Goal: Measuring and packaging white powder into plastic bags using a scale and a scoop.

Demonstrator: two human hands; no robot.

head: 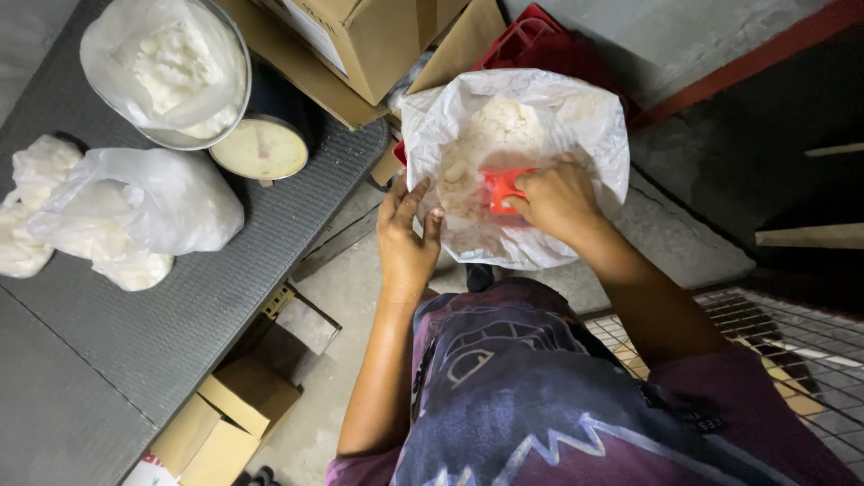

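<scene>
- Purple printed shirt [576, 405] fills the bottom of the view, closest of all, with both bare forearms reaching up from it.
- Far to the left of the fingers, two knotted clear plastic bags of white lumps [108, 216] lie on a grey ribbed tabletop [162, 333].
- Above those, a round metal scale pan lined with plastic and heaped with the same white stuff [171, 67] sits over a pale round dial [261, 148].
- Brown cardboard boxes [360, 36] stand behind the dial; smaller ones [229, 418] sit on the floor under the table edge.
- Left hand [407, 238] pinches the near left rim of a large open white plastic bag of pale crumbly lumps [513, 162], fingers [416, 198] narrow on the plastic.
- Right hand [558, 198] is inside that bag, fingers curled tight round a small red plastic scoop [499, 189] pressed against the lumps.
- Behind the bag, past the right fingertips, a red plastic crate [549, 45] shows.
</scene>
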